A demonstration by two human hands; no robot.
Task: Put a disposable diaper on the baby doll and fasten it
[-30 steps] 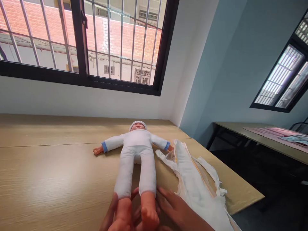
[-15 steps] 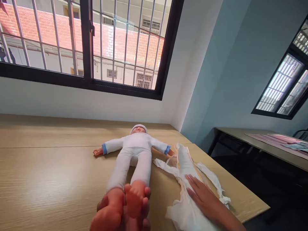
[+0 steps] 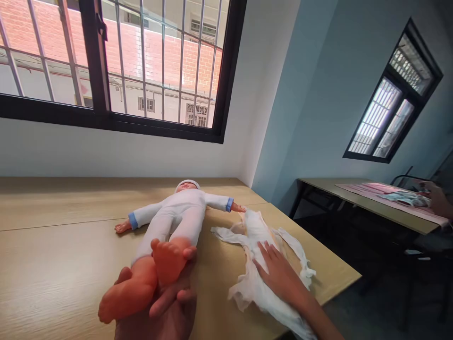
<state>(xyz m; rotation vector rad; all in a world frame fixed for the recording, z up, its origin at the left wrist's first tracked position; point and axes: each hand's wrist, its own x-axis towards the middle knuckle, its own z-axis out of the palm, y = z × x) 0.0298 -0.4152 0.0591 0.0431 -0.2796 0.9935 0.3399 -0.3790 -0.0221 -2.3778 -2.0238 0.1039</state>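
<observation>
Head view: a baby doll [image 3: 173, 212] is laid on the bench [image 3: 71, 203], feet gripped up in the left hand [image 3: 159, 316], while a crumpled nappy [image 3: 253, 231], apparently unfastened and not yet on the doll, is pressed under the open right hand [image 3: 279, 276].

the doll's plastic feet [image 3: 169, 259] look glossy, its cloth suit [image 3: 166, 222] soft and matt

Bright daylight enters through the barred window [image 3: 106, 122] and the smaller side window [image 3: 377, 118], leaving a soft sheen on the tabletop [image 3: 53, 269] and a faint shadow beside the doll [image 3: 179, 210], while wide-angle distortion slants the frame's outer edges.
</observation>
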